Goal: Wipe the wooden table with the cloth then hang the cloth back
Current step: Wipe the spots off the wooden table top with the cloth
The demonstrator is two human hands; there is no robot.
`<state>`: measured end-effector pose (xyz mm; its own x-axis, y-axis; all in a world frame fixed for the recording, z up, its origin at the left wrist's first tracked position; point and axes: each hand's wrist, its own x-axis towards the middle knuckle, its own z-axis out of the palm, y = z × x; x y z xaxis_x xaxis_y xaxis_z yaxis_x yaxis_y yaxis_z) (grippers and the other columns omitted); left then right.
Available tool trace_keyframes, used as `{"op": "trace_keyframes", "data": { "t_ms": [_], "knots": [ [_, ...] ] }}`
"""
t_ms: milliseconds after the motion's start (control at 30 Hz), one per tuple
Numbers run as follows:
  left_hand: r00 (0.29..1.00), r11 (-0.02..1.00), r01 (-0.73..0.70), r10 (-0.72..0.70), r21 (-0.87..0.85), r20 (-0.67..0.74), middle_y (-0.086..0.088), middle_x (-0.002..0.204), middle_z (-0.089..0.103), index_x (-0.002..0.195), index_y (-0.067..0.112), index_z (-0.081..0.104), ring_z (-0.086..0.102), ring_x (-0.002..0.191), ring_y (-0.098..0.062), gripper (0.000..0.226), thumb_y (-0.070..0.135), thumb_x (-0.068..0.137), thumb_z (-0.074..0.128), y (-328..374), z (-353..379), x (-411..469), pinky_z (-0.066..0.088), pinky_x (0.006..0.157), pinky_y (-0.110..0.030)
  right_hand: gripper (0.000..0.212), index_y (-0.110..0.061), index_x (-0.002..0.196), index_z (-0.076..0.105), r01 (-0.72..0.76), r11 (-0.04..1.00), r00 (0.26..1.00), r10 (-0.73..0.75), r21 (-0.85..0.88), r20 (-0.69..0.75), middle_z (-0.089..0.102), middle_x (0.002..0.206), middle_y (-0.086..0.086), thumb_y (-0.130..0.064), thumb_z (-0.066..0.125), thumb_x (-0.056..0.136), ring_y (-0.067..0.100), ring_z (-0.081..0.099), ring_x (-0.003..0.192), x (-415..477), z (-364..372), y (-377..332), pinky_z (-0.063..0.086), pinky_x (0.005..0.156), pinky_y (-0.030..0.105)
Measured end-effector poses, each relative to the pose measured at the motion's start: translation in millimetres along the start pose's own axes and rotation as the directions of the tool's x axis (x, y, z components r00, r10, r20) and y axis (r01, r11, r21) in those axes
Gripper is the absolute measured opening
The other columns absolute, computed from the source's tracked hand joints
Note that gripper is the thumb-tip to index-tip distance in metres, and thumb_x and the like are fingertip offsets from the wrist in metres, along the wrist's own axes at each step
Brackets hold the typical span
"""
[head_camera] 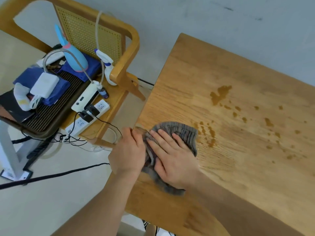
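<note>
Head view: right hand (172, 160) flat on cloth (179, 132).

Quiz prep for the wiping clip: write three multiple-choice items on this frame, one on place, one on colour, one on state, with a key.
1. Where does the cloth lie?
A. near the table's left edge
B. on the chair seat
C. on the floor

2. What colour is the cloth?
A. bright red
B. grey with stripes
C. plain white

3. What is the state of the wooden table?
A. wiped dry all over
B. covered by a sheet
C. spotted with brownish spills

Key:
1 A: it sits on the tabletop by the left edge, under the right hand, with the left hand at its side.
2 B: grey striped fabric shows around the fingers.
3 C: spill marks lie right of the cloth.
</note>
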<state>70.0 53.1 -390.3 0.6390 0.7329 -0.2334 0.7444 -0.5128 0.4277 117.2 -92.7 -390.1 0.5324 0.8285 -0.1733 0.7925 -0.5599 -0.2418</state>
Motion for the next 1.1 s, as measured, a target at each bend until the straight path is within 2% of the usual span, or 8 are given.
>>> {"op": "trace_keyframes", "data": {
  "t_ms": [233,467,567,633,733,833,967,1100],
  "knots": [
    [1.0,0.999,0.002,-0.003,0.033,0.024,0.003,0.071,0.057,0.095,0.025,0.038,0.051,0.057,-0.021,0.023,0.036,0.1,0.018,-1,-1,-2,0.027,0.048,-0.029,0.058,-0.021,0.155,0.021,-0.289,0.957,0.949,0.289,0.015,-0.128,0.013,0.164,-0.001,-0.038,0.024,0.1,0.017,0.007,0.15,115,-23,24,0.008,0.122,0.043],
    [1.0,0.999,-0.002,0.001,0.043,0.023,0.001,0.079,0.06,0.098,0.023,0.04,0.051,0.061,-0.023,0.027,0.036,0.1,0.016,-1,-2,-2,0.024,0.048,-0.028,0.059,-0.019,0.147,0.042,-0.001,0.999,0.999,0.002,0.037,-0.035,0.031,0.158,0.0,-0.036,0.037,0.091,0.018,0.022,0.147,-21,3,-19,0.018,0.116,0.044],
    [1.0,0.998,0.004,-0.005,0.057,0.019,0.001,0.075,0.056,0.097,0.022,0.039,0.047,0.057,-0.022,0.026,0.035,0.1,0.016,1,-2,-1,0.021,0.046,-0.027,0.054,-0.02,0.138,0.053,0.155,0.981,0.988,-0.157,0.115,0.007,0.042,0.151,-0.003,-0.028,0.042,0.086,0.015,0.03,0.144,-17,-1,12,0.02,0.117,0.039],
    [1.0,0.998,0.004,-0.004,0.058,0.013,0.001,0.072,0.056,0.098,0.021,0.04,0.045,0.054,-0.019,0.027,0.034,0.1,0.016,-1,-2,-2,0.023,0.045,-0.026,0.047,-0.018,0.122,0.067,0.223,0.945,0.975,-0.22,0.239,-0.038,0.059,0.137,-0.003,-0.016,0.044,0.081,0.016,0.048,0.133,7,-9,30,0.036,0.111,0.041],
    [1.0,0.998,-0.004,0.003,0.058,0.014,0.001,0.075,0.06,0.098,0.023,0.04,0.048,0.055,-0.02,0.029,0.037,0.099,0.015,0,-1,-1,0.025,0.046,-0.027,0.047,-0.013,0.115,0.066,0.165,0.942,0.985,-0.142,0.291,-0.098,0.064,0.124,0.004,-0.01,0.04,0.076,0.027,0.059,0.105,44,-20,24,0.053,0.085,0.043],
    [1.0,0.998,0.003,-0.005,0.065,0.023,0.001,0.078,0.062,0.094,0.025,0.038,0.055,0.06,-0.023,0.029,0.039,0.098,0.013,1,1,0,0.028,0.047,-0.029,0.055,-0.014,0.131,0.05,0.019,0.95,0.986,0.034,0.312,-0.164,0.047,0.13,0.011,-0.016,0.038,0.078,0.029,0.049,0.113,57,-25,-1,0.055,0.074,0.039],
    [1.0,0.998,0.022,-0.023,0.057,0.017,0.0,0.077,0.062,0.092,0.025,0.038,0.056,0.063,-0.025,0.027,0.038,0.099,0.015,-1,3,0,0.031,0.051,-0.031,0.059,-0.017,0.142,0.045,-0.133,0.982,0.981,0.15,0.134,-0.126,0.04,0.149,0.013,-0.028,0.025,0.088,0.032,0.032,0.14,45,-16,-18,0.031,0.113,0.05],
    [1.0,0.999,0.012,-0.012,0.045,0.0,-0.001,0.076,0.06,0.094,0.024,0.04,0.056,0.065,-0.027,0.027,0.037,0.099,0.017,1,2,-1,0.036,0.055,-0.033,0.059,-0.02,0.149,0.037,-0.118,0.991,0.991,0.122,0.062,-0.061,0.03,0.159,0.005,-0.036,0.024,0.094,0.029,0.018,0.149,37,-7,-16,0.014,0.12,0.052]
  ]
}}
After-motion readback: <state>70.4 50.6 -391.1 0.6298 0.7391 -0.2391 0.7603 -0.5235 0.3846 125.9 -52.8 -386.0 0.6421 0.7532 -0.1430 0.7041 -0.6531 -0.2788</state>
